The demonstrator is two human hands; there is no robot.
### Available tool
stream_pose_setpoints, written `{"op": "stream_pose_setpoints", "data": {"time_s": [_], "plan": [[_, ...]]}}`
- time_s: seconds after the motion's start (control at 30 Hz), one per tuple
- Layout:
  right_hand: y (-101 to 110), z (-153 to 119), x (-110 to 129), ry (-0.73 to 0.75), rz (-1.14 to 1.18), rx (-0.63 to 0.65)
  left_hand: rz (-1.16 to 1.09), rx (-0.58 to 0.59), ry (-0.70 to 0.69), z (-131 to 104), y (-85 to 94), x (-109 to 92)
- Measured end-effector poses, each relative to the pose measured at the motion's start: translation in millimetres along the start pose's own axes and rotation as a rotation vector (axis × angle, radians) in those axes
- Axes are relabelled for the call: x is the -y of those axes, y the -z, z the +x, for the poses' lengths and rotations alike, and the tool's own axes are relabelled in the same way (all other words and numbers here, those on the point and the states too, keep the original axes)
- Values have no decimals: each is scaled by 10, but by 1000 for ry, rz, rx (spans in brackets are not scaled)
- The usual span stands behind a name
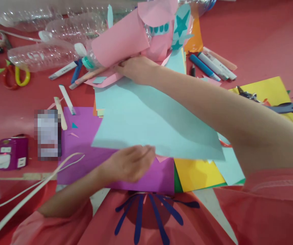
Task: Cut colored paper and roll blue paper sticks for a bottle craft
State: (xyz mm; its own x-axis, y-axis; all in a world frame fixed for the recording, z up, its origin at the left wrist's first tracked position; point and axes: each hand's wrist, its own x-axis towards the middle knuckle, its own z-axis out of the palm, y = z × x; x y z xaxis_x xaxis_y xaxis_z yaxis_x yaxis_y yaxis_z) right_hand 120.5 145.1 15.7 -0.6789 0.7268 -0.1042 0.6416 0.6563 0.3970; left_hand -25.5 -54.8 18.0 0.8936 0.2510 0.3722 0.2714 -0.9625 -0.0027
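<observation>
The blue sheet (146, 119) lies in the middle of the table (258, 27), wide, plain and pale, like thin card. Its left side slants towards a sharp near corner, and its near edge runs almost straight across to another corner at the right. A soft grey shadow crosses its right half, below the right forearm; the rest is evenly lit. The far part passes under a pink strip (108, 81).

The left hand (133, 163) is at the middle of the near edge, fingers curled and drawn together, pinching the sheet at the fingertips. The right hand (137, 69) reaches to the far side, palm down, fingers bent over the pink strip and close to the pink bottle (122, 41); whether they grip anything I cannot tell.

The pink bottle lies tilted, wrapped in pink paper, its green cap (87, 62) pointing left. Right of it stands a blue cutout (183, 23) with darker stars.

Under and around the sheet's near edge show a purple sheet (77, 146) at left and a yellow sheet (200, 173) at right. Clear bottles (41, 56) lie far left, markers (206, 66) far right. A phone (48, 136), its screen blurred, lies at left beside the purple sheet.
</observation>
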Motion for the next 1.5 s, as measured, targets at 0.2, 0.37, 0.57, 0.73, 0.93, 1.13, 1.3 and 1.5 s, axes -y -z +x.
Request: {"op": "stream_pose_setpoints", "data": {"time_s": [0.2, 0.37, 0.57, 0.73, 0.93, 1.13, 1.3, 1.5], "plan": [[-40, -227, 54, 117, 544, -138, -66, 23, 112, -26, -36, -226], [-24, -873, 175, 61, 847, -148, -15, -22, 105, 0, -90, -74], [41, -2042, 358, 177, 1058, -102, -52, -53, 73, 42, -92, -50], [-49, -2616, 504, 50, 941, -64, -75, -46, 80, 45, -100, -55], [-299, -2927, 514, -115, 908, -189, -166, -48, 226, -69, -115, 82], [-244, -3167, 558, -177, 948, -207, 18, -87, 848, -270, -207, 696], [-261, -3274, 650, -231, 1010, -192, 14, -208, 915, -263, -339, 1096], [-280, -3370, 691, -269, 1106, -235, 235, -80, 933, -77, -549, 1607]]}}
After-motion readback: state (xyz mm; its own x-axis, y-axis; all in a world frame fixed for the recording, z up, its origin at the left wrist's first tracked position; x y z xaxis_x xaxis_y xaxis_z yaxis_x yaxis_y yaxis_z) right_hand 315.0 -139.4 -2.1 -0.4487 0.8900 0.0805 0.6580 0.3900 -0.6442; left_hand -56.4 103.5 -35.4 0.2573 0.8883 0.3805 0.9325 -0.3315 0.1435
